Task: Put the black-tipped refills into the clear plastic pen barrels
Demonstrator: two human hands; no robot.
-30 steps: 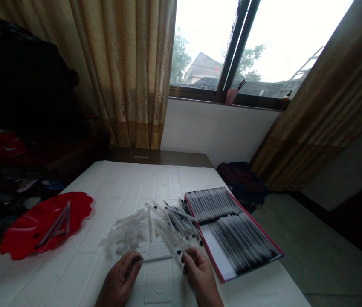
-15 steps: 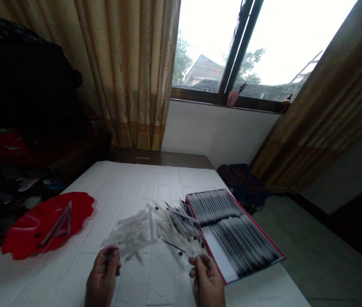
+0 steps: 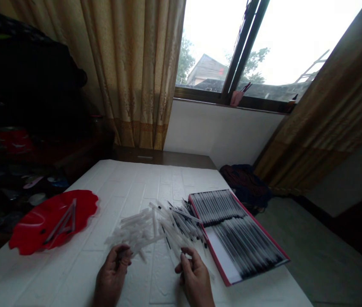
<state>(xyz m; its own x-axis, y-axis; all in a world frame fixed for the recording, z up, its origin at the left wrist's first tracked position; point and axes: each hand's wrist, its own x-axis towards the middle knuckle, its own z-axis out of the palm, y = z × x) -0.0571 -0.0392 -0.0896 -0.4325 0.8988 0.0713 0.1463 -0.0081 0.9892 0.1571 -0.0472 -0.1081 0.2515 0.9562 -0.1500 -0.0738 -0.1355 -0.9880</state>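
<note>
My left hand is closed in a pinch at the near edge of a pile of translucent plastic tubes. A clear tube reaches out to the right from its fingertips. My right hand is also pinched, in front of a heap of thin black-tipped sticks. A slim stick with a dark section slants up and left from its fingers; the grip itself is partly hidden. Right of this hand lies an open red-edged box holding two rows of black-ended clear tubes.
A red wavy-rimmed dish with a few clear tubes stands on the left of the white brick-patterned table. Dark shelving with clutter is beyond it. A dark cloth bundle lies past the table's right edge.
My left hand has moved right, and the clear tube has shifted with it. My right hand has moved left and inward, and the dark stick has turned steeper. The view has shifted slightly.
</note>
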